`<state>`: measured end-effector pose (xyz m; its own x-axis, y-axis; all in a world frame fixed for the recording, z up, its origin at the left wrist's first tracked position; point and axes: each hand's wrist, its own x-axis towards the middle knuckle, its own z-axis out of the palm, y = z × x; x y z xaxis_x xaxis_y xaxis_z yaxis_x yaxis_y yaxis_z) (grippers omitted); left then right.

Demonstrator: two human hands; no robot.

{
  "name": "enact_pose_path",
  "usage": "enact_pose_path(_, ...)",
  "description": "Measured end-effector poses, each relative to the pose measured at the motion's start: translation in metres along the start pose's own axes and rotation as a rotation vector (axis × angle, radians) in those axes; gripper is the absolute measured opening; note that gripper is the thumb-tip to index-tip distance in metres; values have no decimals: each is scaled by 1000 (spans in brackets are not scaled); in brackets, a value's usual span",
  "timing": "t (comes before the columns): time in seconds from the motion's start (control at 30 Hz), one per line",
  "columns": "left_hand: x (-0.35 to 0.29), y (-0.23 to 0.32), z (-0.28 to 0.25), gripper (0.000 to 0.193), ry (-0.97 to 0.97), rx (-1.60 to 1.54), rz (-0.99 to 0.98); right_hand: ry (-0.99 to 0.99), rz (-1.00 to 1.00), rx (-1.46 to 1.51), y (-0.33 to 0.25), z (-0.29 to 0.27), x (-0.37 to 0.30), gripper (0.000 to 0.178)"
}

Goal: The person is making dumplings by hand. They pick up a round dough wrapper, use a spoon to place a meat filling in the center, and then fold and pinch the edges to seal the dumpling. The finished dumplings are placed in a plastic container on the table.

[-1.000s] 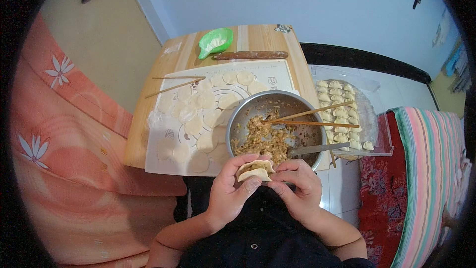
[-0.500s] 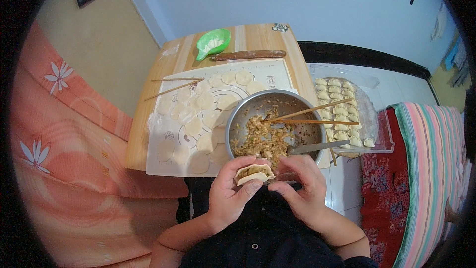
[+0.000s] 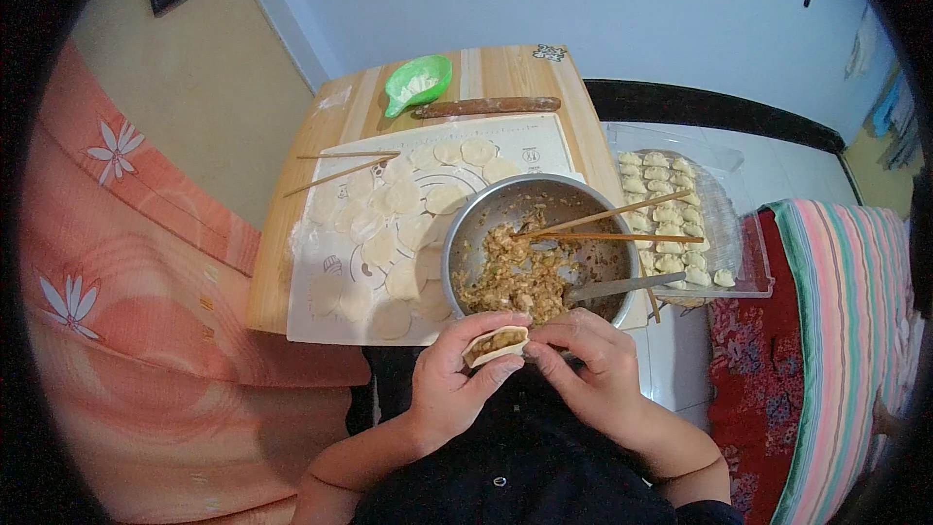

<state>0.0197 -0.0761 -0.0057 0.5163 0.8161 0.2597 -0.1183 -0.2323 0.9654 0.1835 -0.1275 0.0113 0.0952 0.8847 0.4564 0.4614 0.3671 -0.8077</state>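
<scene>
A half-folded dumpling [image 3: 498, 346] with filling showing along its open top is cupped in my left hand [image 3: 449, 369], thumb in front and fingers behind. My right hand [image 3: 591, 362] pinches the dumpling's right end between thumb and forefinger. Just beyond both hands stands a metal bowl [image 3: 491, 206], partly full of minced filling [image 3: 510, 277]. Two chopsticks [image 3: 637, 237] and a flat grey metal utensil [image 3: 627, 287] lean over its right rim. Left of the bowl, several round dough wrappers [image 3: 392, 319] lie on a white mat [image 3: 309, 316], some overlapping.
Rows of folded dumplings [image 3: 668, 216] fill part of a clear plastic tray [image 3: 753, 277] right of the wooden table [image 3: 277, 262]. A rolling pin [image 3: 486, 108] and a green scoop [image 3: 401, 97] with white flour lie at the back. Another pair of chopsticks [image 3: 340, 175] rests on the mat.
My right fingers have closed in to pinch the dumpling's right end. The dumpling has tilted a little and its opening looks narrower.
</scene>
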Motion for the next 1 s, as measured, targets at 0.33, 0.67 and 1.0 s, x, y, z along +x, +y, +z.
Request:
enact_pose_path(0.33, 0, 1, -3, 39, -15, 123, 11, 12, -92, -144, -5, -8, 3, 25)
enact_pose_path(0.67, 6, 9, -6, 42, -94, 296, 33, -93, 84, 84, -6, -10, 7, 12)
enact_pose_path(1.0, 6, -14, -7, 40, -43, 232, 229, -64, 87, -12, -6, -10, 2, 16)
